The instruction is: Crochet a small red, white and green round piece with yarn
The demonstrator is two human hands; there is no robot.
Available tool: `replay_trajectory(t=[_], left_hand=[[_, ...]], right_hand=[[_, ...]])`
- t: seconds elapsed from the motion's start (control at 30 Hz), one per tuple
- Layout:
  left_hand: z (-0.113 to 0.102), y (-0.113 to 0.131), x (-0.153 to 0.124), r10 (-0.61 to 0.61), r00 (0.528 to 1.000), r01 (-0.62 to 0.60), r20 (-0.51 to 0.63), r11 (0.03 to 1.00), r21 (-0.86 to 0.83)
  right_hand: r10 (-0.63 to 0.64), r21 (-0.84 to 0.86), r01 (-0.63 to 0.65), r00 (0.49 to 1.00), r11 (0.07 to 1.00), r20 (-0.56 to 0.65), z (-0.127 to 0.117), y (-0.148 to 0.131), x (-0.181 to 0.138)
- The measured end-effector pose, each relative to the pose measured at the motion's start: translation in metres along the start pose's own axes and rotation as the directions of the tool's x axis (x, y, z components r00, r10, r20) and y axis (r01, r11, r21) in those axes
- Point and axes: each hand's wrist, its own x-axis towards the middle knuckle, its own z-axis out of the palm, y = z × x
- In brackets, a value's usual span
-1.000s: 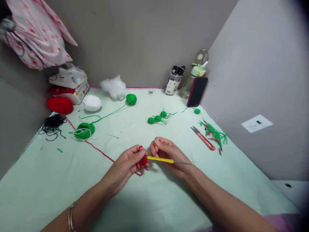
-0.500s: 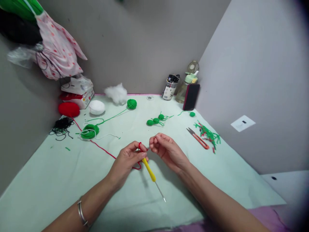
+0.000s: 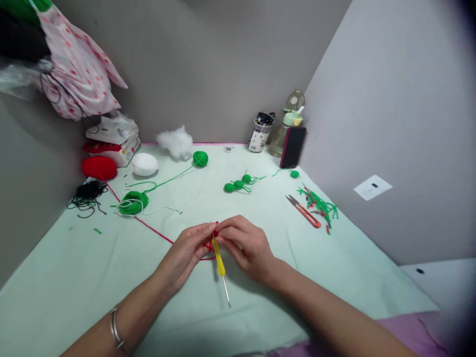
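Note:
My left hand (image 3: pixel 188 253) and my right hand (image 3: pixel 245 245) meet fingertip to fingertip low over the pale green table cover (image 3: pixel 74 277). Both hands are closed in a pinch. Between the fingertips sits a small red yarn loop (image 3: pixel 209 246), and its strand (image 3: pixel 148 225) runs back left to a red yarn ball (image 3: pixel 99 167). A crochet hook with a yellow handle (image 3: pixel 219 259) hangs from the pinch, metal tip pointing toward me. My left fingers seem to hold the yarn and hook while my right fingers pinch the yarn beside them.
Green yarn ball (image 3: pixel 200 158), a green coil (image 3: pixel 133 202), white yarn (image 3: pixel 145 164), black yarn (image 3: pixel 87 192) and stuffing (image 3: pixel 174 141) lie at the back left. Small green crocheted balls (image 3: pixel 238 184), orange snips (image 3: pixel 305 211), yarn scraps (image 3: pixel 320 206), a pen cup (image 3: pixel 259 134), bottle (image 3: pixel 288 129) and phone (image 3: pixel 292 147) sit right.
A second ago my right hand held the hook level. The hook then passed to my left hand and hangs down. My right hand has now moved left onto the red loop.

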Motion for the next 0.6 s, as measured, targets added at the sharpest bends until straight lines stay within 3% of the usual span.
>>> replay_trajectory(t=[0.1, 0.27, 0.37, 0.6], left_hand=[[0.001, 0.001, 0.001, -0.014, 1.000, 0.013, -0.011, 0.999, -0.043], [0.000, 0.002, 0.005, -0.038, 0.999, 0.035, -0.037, 0.997, -0.065], [-0.002, 0.001, 0.006, -0.014, 0.998, 0.011, -0.060, 0.998, -0.058], [-0.005, -0.005, 0.008, 0.064, 0.997, -0.064, -0.043, 0.998, 0.000]], right_hand=[[-0.155, -0.141, 0.164, 0.985, 0.976, 0.069, 0.005, -0.001, -0.003], [-0.209, -0.191, 0.227, 0.972, 0.955, 0.112, 0.007, -0.002, -0.004], [-0.148, -0.131, 0.165, 0.981, 0.978, 0.128, 0.004, -0.002, -0.004], [0.139, -0.025, -0.138, 0.990, 0.990, 0.034, 0.001, 0.010, -0.002]])
